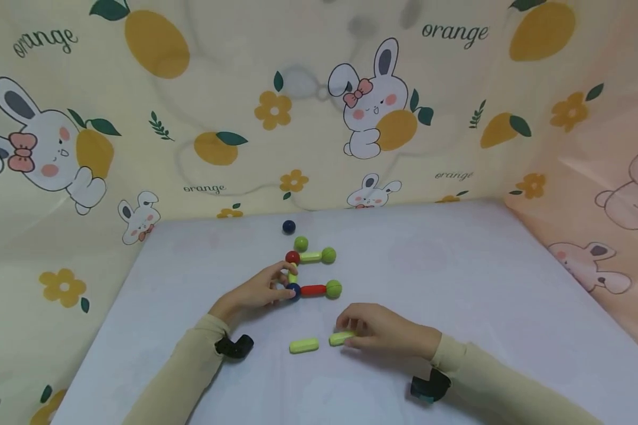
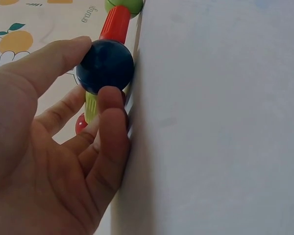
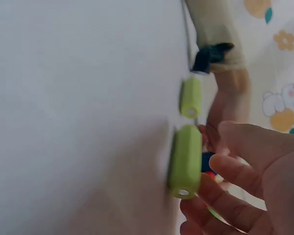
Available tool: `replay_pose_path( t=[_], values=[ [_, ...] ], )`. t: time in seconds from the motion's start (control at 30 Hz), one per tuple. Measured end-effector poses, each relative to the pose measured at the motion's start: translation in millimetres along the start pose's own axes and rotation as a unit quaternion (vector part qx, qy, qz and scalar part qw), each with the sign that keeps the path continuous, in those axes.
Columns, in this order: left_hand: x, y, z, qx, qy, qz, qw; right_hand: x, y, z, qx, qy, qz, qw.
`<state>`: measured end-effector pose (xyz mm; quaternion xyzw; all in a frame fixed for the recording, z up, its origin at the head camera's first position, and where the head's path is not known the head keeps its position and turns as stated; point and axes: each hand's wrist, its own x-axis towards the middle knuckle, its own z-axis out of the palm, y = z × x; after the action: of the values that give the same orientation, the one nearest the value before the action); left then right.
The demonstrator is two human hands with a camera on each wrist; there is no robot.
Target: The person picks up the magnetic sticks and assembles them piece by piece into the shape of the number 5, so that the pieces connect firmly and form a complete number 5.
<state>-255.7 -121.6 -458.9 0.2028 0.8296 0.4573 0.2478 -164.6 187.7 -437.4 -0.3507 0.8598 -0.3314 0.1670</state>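
Note:
My left hand (image 1: 260,288) holds the dark blue ball (image 2: 105,66) between thumb and fingers. From this ball a red rod (image 1: 313,290) runs right to a green ball (image 1: 334,288). A yellow-green rod (image 2: 90,106), partly hidden by the fingers, runs back to a red ball (image 1: 292,257). From there a light green rod (image 1: 311,257) leads to another green ball (image 1: 328,255). My right hand (image 1: 385,330) is over a loose light green rod (image 3: 187,161) on the table, fingers loosely bent, fingertips right beside it. Its right end is hidden in the head view.
A second loose light green rod (image 1: 304,346) lies left of the right hand. Behind the joined pieces are a loose green ball (image 1: 300,243) and a dark blue ball (image 1: 289,227) near the back of the white table (image 1: 457,283). Printed cloth (image 1: 308,147) hangs behind it.

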Motion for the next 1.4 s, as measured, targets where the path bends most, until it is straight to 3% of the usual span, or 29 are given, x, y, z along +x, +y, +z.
replay_pose_path(
  t=[0.5, 0.8, 1.13, 1.4],
  values=[
    [1.4, 0.9, 1.0, -0.010, -0.002, 0.009, 0.9999, 5.3, -2.5, 15.9, -0.070, 0.000, 0.024, 0.9973],
    [1.5, -0.8, 2.6, -0.006, -0.001, 0.008, 0.9999, 6.9, -0.3, 11.2, 0.011, 0.008, 0.008, 0.9999],
    [-0.4, -0.5, 3.4, -0.008, 0.002, 0.003, 1.0000, 12.2, 0.4, 7.8, 0.061, -0.010, 0.035, 0.9975],
    [-2.2, -3.4, 2.0, -0.006, 0.002, 0.013, 0.9999, 19.3, 2.7, 7.4, 0.087, 0.007, 0.062, 0.9942]
  ],
)
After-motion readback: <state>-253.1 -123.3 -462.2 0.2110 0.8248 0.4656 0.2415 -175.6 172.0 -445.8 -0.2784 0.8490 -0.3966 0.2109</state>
